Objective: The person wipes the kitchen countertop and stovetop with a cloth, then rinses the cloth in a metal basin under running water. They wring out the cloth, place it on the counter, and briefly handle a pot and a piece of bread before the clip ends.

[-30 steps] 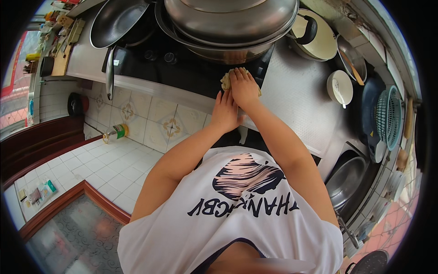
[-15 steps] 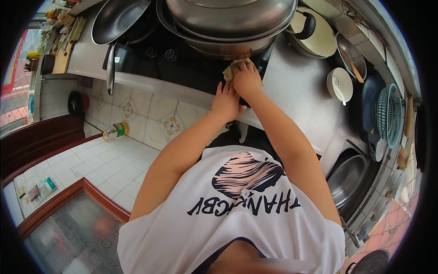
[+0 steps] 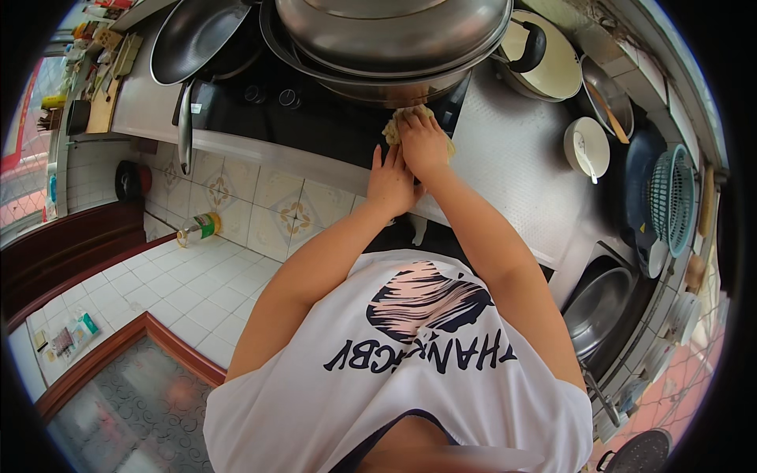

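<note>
Right hand [image 3: 423,143] pressed down on a yellowish cloth [image 3: 404,121], fingers closed over it; cloth bunched under the palm, edges showing past the fingertips and on the hand's right side. Cloth lying on the black stove [image 3: 315,118], at its front right part, just below the rim of the large steel wok [image 3: 378,47]. Left hand [image 3: 389,183] laid flat, fingers straight and together, holding nothing; resting at the front edge of the counter, touching the right wrist.

Wok covered by a steel lid [image 3: 394,24]. Second pan [image 3: 197,39] on the stove to the left, its long handle reaching past the counter edge. Two knobs [image 3: 272,96] on the stove between the pans. Steel worktop [image 3: 505,158] to the right of the stove, dimpled surface. Cream pot lid [image 3: 544,55] with black handle at the worktop's back. White bowl [image 3: 587,147] with a spoon further right. Teal basket [image 3: 672,197] near the right edge. Steel sink [image 3: 599,307] lower right.

Patterned tiles [image 3: 268,205] on the counter front. Bottle [image 3: 199,229] lying on the white tiled floor [image 3: 158,292] at the counter base. White printed shirt [image 3: 410,370] filling the lower centre.
</note>
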Motion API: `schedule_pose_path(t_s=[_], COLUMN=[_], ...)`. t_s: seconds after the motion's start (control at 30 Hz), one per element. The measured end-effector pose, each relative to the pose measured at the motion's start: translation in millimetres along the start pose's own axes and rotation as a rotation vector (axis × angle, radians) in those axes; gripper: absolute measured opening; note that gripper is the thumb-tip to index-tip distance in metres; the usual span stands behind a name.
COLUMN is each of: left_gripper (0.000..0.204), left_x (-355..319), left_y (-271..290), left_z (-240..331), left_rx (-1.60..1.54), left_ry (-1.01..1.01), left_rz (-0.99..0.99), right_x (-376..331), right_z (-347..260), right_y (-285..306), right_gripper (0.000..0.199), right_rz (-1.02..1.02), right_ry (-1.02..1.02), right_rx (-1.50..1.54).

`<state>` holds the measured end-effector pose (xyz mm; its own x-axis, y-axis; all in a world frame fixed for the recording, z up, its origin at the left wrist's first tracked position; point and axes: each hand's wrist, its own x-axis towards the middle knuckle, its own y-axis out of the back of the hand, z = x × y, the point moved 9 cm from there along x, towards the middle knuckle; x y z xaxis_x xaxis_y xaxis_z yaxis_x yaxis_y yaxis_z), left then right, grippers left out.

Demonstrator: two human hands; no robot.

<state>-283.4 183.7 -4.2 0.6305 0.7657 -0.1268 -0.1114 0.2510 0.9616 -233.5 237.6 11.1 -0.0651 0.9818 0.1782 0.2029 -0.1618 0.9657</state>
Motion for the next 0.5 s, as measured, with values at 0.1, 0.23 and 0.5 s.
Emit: schedule_pose_path(t_s=[0.1,0.23,0.5], left_gripper=[0.065,0.065,0.069], left_x=[20,25,-28], left_y=[5,4,-2], left_z=[-10,-13,-7], left_rx=[0.026,0.058,-0.003], left_ry=[0.004,0.015,0.086], left_rz=[0.024,0.040,-0.018], right_x=[18,21,-6], right_z=[9,14,-41], right_y=[-4,-8,-13], right_gripper=[0.031,0.029,0.033], right_rz=[0.068,0.045,-0.223], right_ry=[-0.022,-0.023,0.112], right_rx=[0.022,0.069,0.061])
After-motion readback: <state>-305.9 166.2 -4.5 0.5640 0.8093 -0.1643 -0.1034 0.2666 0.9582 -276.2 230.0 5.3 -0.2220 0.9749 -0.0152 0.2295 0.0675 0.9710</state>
